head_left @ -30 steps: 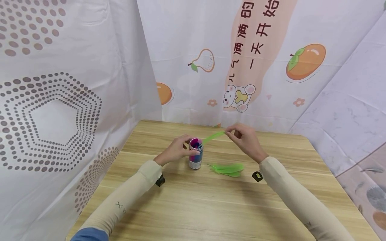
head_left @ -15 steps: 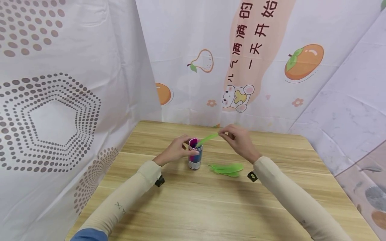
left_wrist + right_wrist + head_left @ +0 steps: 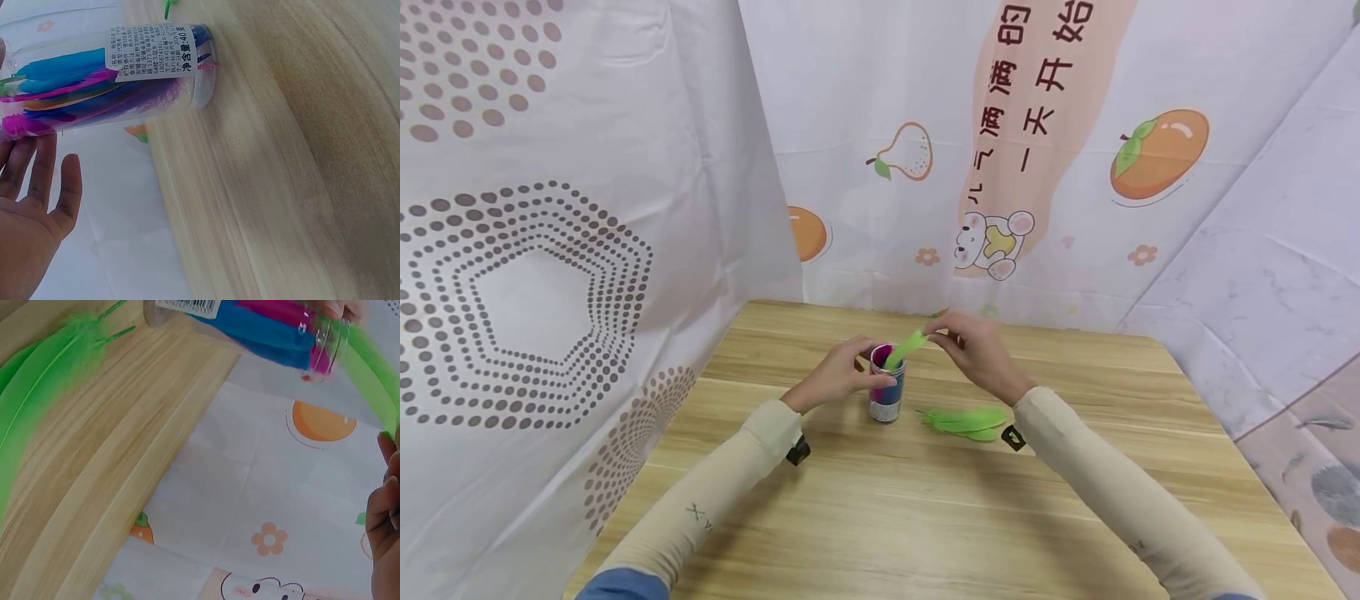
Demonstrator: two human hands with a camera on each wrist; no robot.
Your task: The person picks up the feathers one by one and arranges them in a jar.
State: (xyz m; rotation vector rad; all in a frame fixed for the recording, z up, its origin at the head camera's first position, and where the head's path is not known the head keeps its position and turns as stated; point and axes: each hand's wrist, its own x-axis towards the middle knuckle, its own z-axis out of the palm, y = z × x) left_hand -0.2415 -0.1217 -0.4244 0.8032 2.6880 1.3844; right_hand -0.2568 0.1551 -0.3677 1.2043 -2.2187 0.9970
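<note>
My left hand [image 3: 833,377] grips a clear plastic jar [image 3: 885,402] around its upper part; it stands upright on the table. Blue, magenta and orange feathers [image 3: 69,94] lie inside, behind a white printed label. With thumb and fingertips, my right hand [image 3: 976,352] pinches a green feather [image 3: 906,350] above and right of the mouth. The feather's lower end is in the jar's opening, its upper end at the fingertips. In the right wrist view, the held green feather [image 3: 375,378] runs between the jar's rim and my fingers.
Loose green feathers [image 3: 966,423] lie on the wooden table [image 3: 880,517] to the right of the jar, their quills pointing left. A white printed curtain [image 3: 857,167] hangs behind the table's back edge, and another dotted cloth [image 3: 535,300] hangs at the left.
My right hand has moved left toward the jar, bringing the green feather farther into its mouth. The feather now stands steeper. My left hand and the jar have stayed in place.
</note>
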